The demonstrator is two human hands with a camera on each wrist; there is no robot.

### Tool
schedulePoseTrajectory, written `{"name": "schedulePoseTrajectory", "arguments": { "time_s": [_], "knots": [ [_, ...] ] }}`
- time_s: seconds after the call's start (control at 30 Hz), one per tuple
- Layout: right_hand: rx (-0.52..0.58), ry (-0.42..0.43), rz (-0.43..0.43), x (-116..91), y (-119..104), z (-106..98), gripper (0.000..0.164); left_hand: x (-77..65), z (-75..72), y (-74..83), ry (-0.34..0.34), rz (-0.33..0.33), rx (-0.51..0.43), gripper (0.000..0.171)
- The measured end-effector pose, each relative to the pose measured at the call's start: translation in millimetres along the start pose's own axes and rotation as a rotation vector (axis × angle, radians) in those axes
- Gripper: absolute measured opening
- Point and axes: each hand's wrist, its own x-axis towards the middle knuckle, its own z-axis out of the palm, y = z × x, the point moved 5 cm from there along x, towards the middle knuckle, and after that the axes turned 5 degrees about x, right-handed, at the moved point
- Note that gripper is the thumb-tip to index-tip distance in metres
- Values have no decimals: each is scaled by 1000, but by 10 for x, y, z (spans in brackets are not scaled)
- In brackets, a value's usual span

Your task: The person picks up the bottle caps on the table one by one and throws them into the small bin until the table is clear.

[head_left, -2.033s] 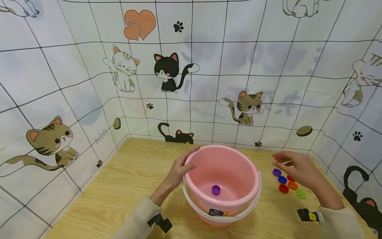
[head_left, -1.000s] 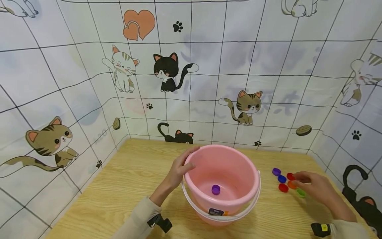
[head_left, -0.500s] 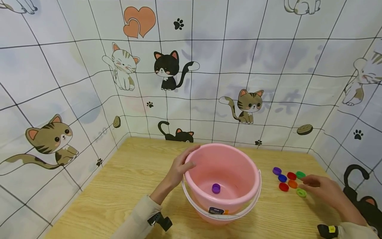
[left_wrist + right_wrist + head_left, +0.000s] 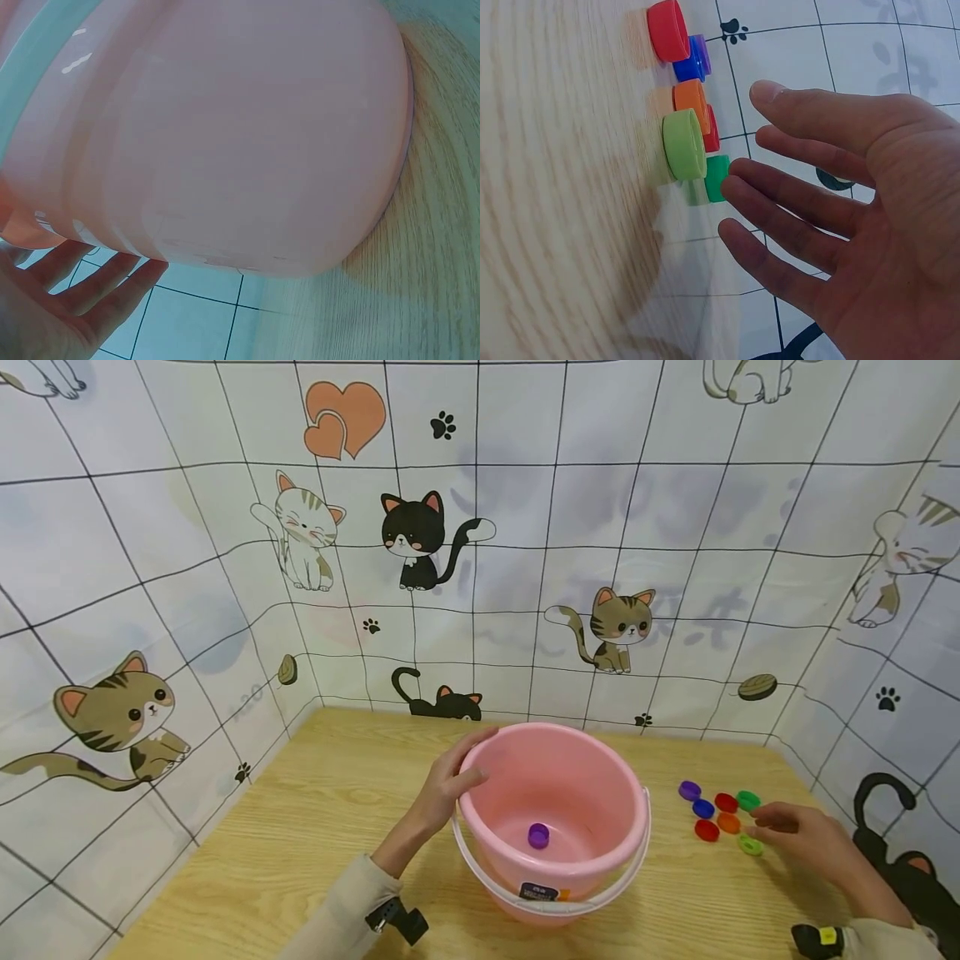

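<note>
- The left hand (image 4: pixel 444 787) is gripping the bucket (image 4: pixel 570 777) at ten o'clock.
- The right hand (image 4: pixel 802 837) is hovering, fingers relaxed, near caps (image 4: pixel 728 823) at the bucket's three o'clock.
- The bucket is standing mouth-up on the table (image 4: pixel 360 752), long axis vertical.

Slants the left arm (image 4: pixel 337 902) up from the bottom edge, left of centre in the head view, with the left hand (image 4: pixel 444 789) curled, thumb apart from fingers. At lower right, slants the right arm (image 4: pixel 873 893) toward upper left, with the right hand (image 4: pixel 802 839) loose, fingers (image 4: pixel 795 229) parted and gently bent.
</note>
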Motion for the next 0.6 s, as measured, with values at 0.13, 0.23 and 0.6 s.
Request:
{"name": "schedulePoseTrajectory", "arguments": {
  "time_s": [0.13,0.23,0.6],
  "knots": [
    [14,-9,21,9,24,9,77,-13,-5,11,6,-7,6,64],
    [30,-21,35,19,49,25,80,-16,-9,4,7,-5,7,64],
    [63,-63,45,32,122,105,82,-8,1,-3,-5,13,-5,64]
  ]
}}
